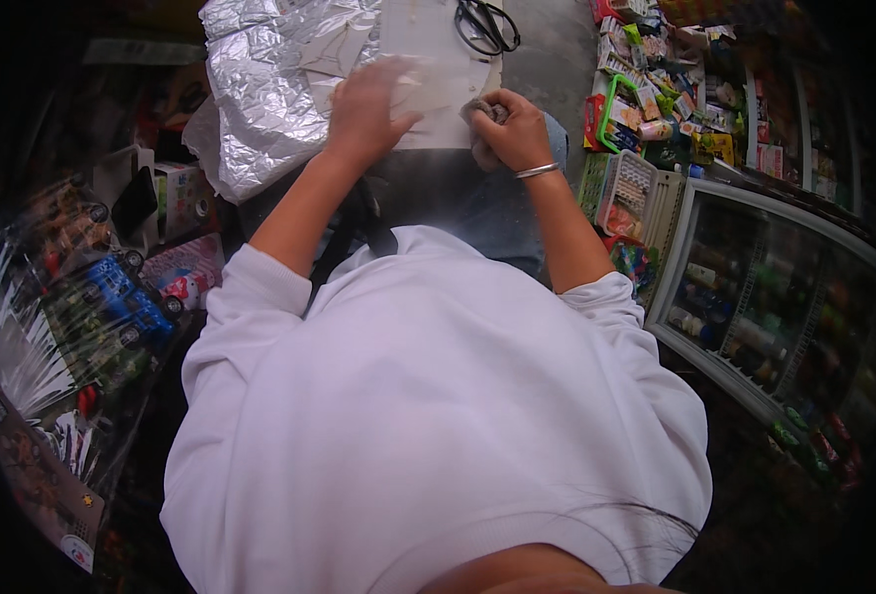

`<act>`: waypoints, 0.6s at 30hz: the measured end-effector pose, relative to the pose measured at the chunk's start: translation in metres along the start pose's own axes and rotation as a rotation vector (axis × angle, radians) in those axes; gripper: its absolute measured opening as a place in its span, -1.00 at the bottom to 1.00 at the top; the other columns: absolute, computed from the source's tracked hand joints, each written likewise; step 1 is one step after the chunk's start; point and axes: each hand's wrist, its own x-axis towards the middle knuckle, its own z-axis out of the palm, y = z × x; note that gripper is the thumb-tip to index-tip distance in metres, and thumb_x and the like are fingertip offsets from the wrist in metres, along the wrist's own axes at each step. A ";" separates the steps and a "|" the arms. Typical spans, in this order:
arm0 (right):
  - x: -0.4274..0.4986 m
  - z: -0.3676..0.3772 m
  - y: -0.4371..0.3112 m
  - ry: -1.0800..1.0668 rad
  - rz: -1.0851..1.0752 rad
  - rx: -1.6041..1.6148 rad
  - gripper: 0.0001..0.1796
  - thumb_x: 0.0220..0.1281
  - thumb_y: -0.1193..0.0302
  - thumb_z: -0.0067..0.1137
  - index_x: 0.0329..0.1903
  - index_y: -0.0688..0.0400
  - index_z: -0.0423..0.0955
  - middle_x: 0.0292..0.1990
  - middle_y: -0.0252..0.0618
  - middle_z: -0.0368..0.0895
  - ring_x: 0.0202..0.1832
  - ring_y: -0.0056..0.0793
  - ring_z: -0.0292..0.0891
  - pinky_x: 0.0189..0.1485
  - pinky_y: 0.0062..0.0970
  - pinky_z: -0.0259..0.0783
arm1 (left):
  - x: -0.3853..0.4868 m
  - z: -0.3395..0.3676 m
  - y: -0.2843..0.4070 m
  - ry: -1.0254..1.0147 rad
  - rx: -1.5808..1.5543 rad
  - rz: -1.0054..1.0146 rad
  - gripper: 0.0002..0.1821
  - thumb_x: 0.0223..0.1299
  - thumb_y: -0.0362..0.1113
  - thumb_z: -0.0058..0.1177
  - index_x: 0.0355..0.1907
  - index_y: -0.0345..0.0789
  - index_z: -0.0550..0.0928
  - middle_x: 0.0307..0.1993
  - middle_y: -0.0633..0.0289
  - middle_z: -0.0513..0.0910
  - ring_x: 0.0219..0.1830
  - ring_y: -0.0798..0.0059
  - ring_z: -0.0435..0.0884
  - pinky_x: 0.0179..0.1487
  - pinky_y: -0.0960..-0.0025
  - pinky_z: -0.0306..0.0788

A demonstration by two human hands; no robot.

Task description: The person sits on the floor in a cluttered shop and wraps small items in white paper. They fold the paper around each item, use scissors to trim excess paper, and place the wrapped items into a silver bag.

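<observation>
My left hand [369, 111] is blurred, its thumb apart from the fingers, over a whitish board [445, 126]. I cannot tell whether it touches anything beneath it. A crumpled grey cloth [484, 134] is gripped in my right hand [512, 130] at the board's near right edge; a silver bangle [536, 171] circles that wrist. Crinkled silver foil [259, 104] covers the left of the work surface, with pale flat pieces [340, 48] lying on it. Black-handled scissors [486, 26] rest beyond my right hand, near the top.
Small packaged goods and a green basket [608, 111] stand at the right, with a glass-fronted cabinet [761, 286] nearer my body. On the left are a blue toy truck [129, 297], boxes and plastic-wrapped toys. Grey surface [549, 56] shows right of the board.
</observation>
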 end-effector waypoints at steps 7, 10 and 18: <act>-0.004 0.015 0.002 0.028 -0.098 -0.050 -0.58 -0.05 0.16 0.20 -0.10 0.04 0.60 -0.18 -0.08 0.65 -0.12 -0.12 0.59 -0.03 -0.27 0.47 | -0.006 -0.023 -0.001 -0.230 0.119 -0.493 -0.07 -0.13 0.14 0.32 0.29 -0.21 0.26 0.04 -0.02 0.46 0.08 0.06 0.51 0.08 0.08 0.39; 0.001 0.017 -0.006 -0.006 -0.087 -0.019 -0.53 -0.06 0.15 0.18 -0.02 0.01 0.59 -0.14 -0.06 0.64 -0.08 -0.11 0.58 0.01 -0.24 0.46 | -0.001 -0.022 -0.003 -0.242 0.126 -0.517 -0.05 -0.13 0.09 0.34 0.31 -0.19 0.22 0.01 -0.05 0.46 0.03 -0.01 0.54 0.04 0.08 0.43; 0.011 0.013 -0.011 -0.190 -0.087 -0.122 -0.47 -0.08 0.15 0.18 0.05 -0.05 0.57 -0.07 -0.01 0.62 -0.03 -0.06 0.56 0.04 -0.24 0.44 | 0.000 -0.013 -0.015 -0.106 0.022 -0.277 -0.35 0.00 -0.16 0.30 0.19 -0.22 0.43 -0.09 0.05 0.52 -0.07 0.13 0.58 0.00 0.21 0.47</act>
